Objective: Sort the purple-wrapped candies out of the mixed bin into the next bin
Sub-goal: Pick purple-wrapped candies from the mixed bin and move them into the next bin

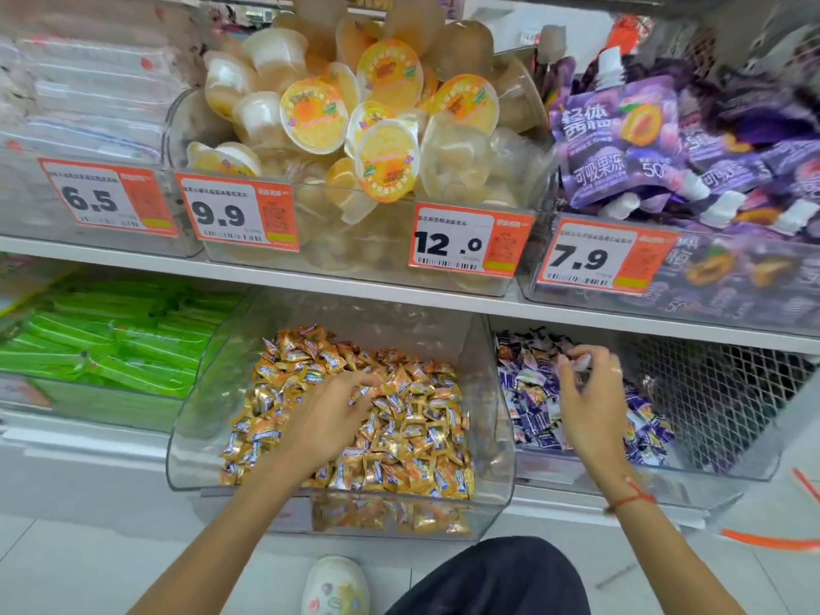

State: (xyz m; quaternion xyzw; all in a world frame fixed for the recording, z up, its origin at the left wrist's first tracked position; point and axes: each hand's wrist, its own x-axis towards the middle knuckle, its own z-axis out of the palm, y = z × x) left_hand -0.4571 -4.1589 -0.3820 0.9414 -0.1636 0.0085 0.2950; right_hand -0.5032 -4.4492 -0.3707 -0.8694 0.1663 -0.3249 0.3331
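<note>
- My left hand [326, 419] rests with loose fingers on the orange candies in the mixed bin [488, 437]; it should feel for purple wrappers.
- My right hand [588, 399] pinches what looks like a candy over the purple-wrapped candies [530, 415] in the next bin [665, 474]; I should release it low.

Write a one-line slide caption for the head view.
Left hand digs in the orange-candy bin while right hand pinches a wrapped candy over the purple-candy bin.

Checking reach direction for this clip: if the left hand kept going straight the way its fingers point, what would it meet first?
The left hand points up and right, low over the orange-wrapped candies in the clear bin. It would likely meet those candies first; how high it is above them is unclear.
</note>
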